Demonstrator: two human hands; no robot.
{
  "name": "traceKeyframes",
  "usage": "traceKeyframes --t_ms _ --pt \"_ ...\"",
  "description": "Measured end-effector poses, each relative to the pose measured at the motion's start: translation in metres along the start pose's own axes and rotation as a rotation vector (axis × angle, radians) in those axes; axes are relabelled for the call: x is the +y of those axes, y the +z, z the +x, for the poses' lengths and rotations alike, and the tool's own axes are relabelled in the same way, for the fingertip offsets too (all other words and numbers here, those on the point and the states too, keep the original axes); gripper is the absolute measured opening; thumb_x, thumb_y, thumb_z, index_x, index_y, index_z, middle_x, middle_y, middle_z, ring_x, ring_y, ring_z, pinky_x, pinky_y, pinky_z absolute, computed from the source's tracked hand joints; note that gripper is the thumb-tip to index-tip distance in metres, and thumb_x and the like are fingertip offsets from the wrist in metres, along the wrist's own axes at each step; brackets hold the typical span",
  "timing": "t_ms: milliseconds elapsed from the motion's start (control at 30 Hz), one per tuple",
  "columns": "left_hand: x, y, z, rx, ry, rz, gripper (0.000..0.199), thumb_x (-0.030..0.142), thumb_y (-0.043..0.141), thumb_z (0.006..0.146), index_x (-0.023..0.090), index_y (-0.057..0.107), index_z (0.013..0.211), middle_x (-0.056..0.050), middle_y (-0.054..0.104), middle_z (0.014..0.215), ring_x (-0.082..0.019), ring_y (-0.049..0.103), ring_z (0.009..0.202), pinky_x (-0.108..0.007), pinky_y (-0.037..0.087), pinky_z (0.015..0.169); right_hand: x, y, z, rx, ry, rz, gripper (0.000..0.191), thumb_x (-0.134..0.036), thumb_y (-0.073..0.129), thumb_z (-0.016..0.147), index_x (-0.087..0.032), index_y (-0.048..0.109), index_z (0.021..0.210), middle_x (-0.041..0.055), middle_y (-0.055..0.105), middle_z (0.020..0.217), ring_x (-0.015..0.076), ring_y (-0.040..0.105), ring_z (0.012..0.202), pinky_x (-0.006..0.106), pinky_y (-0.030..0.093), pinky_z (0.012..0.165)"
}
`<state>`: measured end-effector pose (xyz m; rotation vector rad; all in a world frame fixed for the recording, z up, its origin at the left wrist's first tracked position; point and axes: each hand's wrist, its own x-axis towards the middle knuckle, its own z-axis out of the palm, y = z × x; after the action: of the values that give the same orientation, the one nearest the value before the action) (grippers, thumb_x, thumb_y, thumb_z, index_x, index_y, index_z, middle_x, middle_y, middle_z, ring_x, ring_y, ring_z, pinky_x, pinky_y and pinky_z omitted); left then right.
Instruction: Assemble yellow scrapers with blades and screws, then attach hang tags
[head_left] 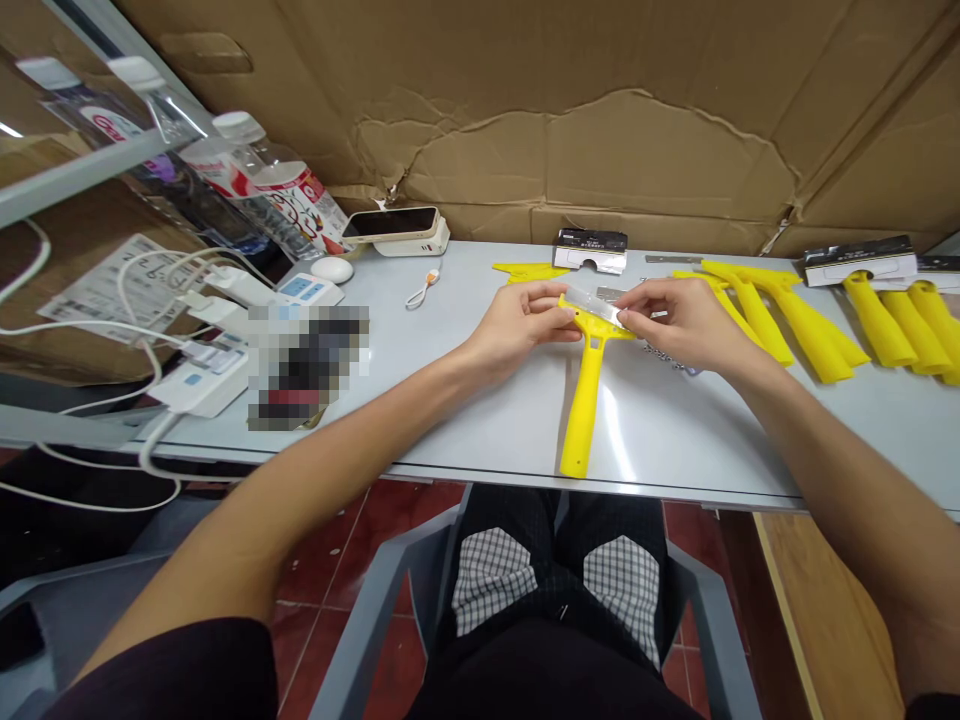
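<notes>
Left hand (pixel 517 322) and right hand (pixel 679 318) pinch a yellow tool (pixel 589 375) by its head, handle (pixel 580 430) toward the near tabletop (pixel 480 440) edge, room alongside.

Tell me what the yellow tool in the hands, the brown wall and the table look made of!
Yellow tool: probably plastic, smooth with a slight sheen, all one color.
Brown wall: cardboard, matte, with creases and a ragged, torn-looking line.
Table: smooth, glossy, with light shining off it; perhaps laminate or painted metal, I can't tell.
</notes>
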<state>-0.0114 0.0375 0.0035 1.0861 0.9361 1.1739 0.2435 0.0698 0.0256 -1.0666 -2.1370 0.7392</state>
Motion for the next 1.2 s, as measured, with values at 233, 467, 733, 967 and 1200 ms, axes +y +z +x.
traceKeyframes --t_ms 233,467,733,967,1200 --pt "0.001 -0.001 -0.001 -0.005 0.0 -0.009 0.029 0.008 0.084 0.09 0.012 0.077 0.117 -0.011 0.088 0.104 -0.022 0.086 0.091 -0.04 0.072 0.095 -0.002 0.001 0.0 0.006 0.021 0.002 0.016 -0.036 0.081 0.094 -0.024 0.09 0.101 0.007 0.081 0.086 0.0238 0.073 0.077 0.043 0.063 0.077" --pt "0.003 0.004 -0.005 0.03 -0.009 0.026 0.047 0.005 0.081 0.092 0.014 0.065 0.135 -0.009 0.086 0.094 -0.023 0.087 0.089 -0.047 0.069 0.102 -0.001 0.006 0.0 -0.034 0.074 0.046 0.017 -0.038 0.083 0.092 -0.025 0.09 0.101 0.0069 0.085 0.09 0.025 0.076 0.078 0.039 0.062 0.068" --pt "0.001 0.004 -0.005 0.024 0.014 0.03 0.039 0.006 0.081 0.093 0.016 0.064 0.126 -0.009 0.087 0.095 -0.021 0.086 0.088 -0.045 0.069 0.1 -0.009 0.005 -0.002 -0.035 0.14 0.049 0.017 -0.033 0.081 0.093 -0.021 0.089 0.102 0.0051 0.078 0.076 0.0206 0.067 0.065 0.037 0.055 0.062" --pt "0.002 0.008 -0.004 0.058 -0.065 -0.001 0.027 0.008 0.078 0.096 0.016 0.066 0.119 -0.011 0.087 0.099 -0.021 0.085 0.085 -0.042 0.071 0.091 -0.008 0.005 -0.001 -0.047 0.099 0.061 0.016 -0.033 0.079 0.092 -0.022 0.087 0.1 0.0056 0.079 0.08 0.0216 0.068 0.069 0.037 0.056 0.063" --pt "0.007 0.009 -0.006 0.117 -0.105 0.023 0.03 0.004 0.076 0.095 0.015 0.066 0.122 -0.009 0.082 0.093 -0.024 0.085 0.083 -0.035 0.07 0.069 -0.008 0.008 -0.003 -0.041 0.078 0.072 0.017 -0.039 0.081 0.093 -0.025 0.089 0.1 0.0057 0.082 0.087 0.0228 0.07 0.072 0.039 0.059 0.067"
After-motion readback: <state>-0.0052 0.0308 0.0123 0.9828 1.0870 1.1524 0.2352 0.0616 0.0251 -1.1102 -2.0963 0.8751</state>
